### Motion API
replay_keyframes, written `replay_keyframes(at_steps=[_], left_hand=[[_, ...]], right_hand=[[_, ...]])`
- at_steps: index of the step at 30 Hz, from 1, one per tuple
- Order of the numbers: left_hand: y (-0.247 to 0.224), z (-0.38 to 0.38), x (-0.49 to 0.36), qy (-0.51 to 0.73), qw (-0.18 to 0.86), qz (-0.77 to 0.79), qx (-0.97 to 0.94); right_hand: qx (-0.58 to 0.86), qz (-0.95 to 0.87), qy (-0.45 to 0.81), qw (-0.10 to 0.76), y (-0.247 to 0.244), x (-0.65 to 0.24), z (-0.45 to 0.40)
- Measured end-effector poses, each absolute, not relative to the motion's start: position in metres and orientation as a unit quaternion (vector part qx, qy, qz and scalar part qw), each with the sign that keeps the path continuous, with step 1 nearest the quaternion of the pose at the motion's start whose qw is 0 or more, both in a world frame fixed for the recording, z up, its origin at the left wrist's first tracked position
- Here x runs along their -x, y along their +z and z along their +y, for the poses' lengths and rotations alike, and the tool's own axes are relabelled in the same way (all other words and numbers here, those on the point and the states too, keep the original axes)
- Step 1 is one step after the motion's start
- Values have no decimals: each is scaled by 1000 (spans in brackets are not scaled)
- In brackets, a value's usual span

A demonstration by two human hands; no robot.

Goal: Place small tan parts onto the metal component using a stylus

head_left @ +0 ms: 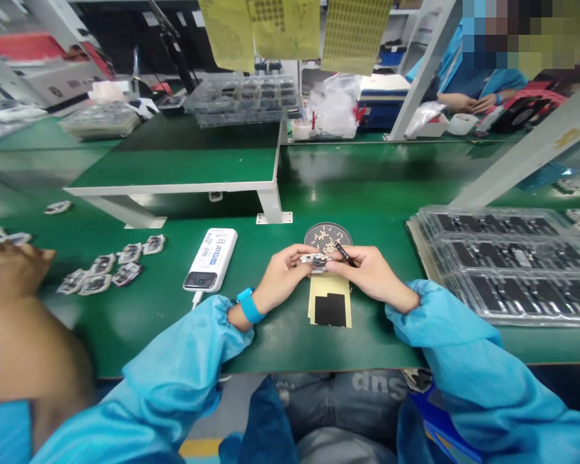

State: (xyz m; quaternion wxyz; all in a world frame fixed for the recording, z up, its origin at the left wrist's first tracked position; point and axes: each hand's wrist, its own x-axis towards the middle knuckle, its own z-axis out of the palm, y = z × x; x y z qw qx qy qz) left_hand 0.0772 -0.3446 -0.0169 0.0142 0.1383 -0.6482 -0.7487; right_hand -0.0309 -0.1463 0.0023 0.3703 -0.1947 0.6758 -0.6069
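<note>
Over the green bench, my left hand (290, 267) is closed on a small white-edged device part with electronics inside (317, 261). My right hand (367, 270) pinches the part's other side and also holds a slim black tool (345, 254) that looks like tweezers, angled up from the fingers. Just behind the hands sits a round dark dish (327, 227) with many tiny pale pieces in it. Below them lies a yellow sheet (331, 285) bearing black adhesive-like pieces (330, 310). Fingertips hide some of the held part.
A white power bank (211, 258) with a cable lies left, near several similar device parts (95, 283). Clear trays of dark parts (517, 258) are stacked right. A green-topped riser (183, 154) stands behind. Another person's arm (24, 341) rests far left; a co-worker's hands (473, 103) show across the bench.
</note>
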Motion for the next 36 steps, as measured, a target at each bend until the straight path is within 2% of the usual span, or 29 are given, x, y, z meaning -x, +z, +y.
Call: replay_keyframes(at_steps=[5,11,20,30,36], left_hand=[[-25,-347,-79,-720,41,-683,-115],[-28,-346,-83,-696,24,-709,-116],[-20,-341,-86,-610,68,-783,-103],[-25,-340,-85,-614,110,-777,-89],[-26,-341,-84,-640,87,-756,-110]], right_hand=[[176,690,-601,363,6,29,-147],[183,665,-598,409,0,30,-150],[176,726,-550,373,2,30,-148],[143,737,-544,374,5,27,-152],[134,705,-578,388,3,28,-153]])
